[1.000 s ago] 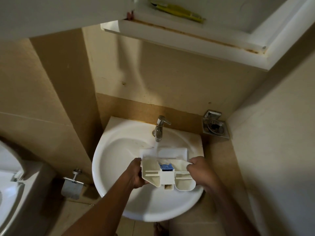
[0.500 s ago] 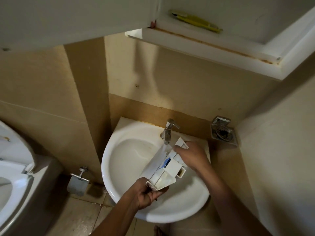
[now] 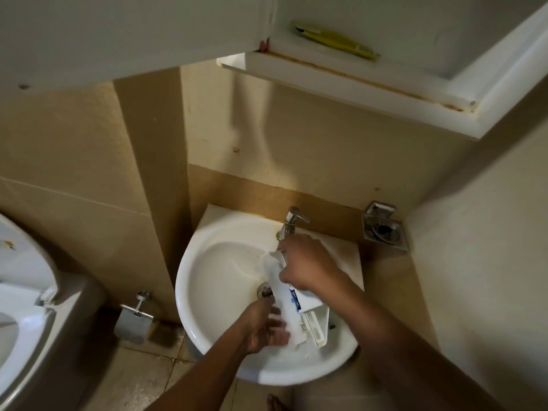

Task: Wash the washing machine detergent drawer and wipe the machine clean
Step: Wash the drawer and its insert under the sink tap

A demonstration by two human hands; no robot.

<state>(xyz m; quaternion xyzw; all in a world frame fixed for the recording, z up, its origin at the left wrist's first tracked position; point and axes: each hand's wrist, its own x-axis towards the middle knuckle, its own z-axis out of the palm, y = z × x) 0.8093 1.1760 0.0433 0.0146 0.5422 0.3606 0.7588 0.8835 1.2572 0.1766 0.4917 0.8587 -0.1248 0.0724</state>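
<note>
I'm rinsing the white plastic detergent drawer [image 3: 299,307] over the round white sink [image 3: 207,292], under the chrome tap [image 3: 292,222] at twelve o'clock. Right hand [image 3: 308,266] and left hand [image 3: 267,329] each have their grip clamped on it. Next, I reckon, tilt its compartments into the stream.

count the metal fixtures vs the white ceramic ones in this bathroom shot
Metal: 4 - tap, sink drain, wall soap holder, toilet roll holder
White ceramic: 2 - sink, toilet
Total: 6
</note>
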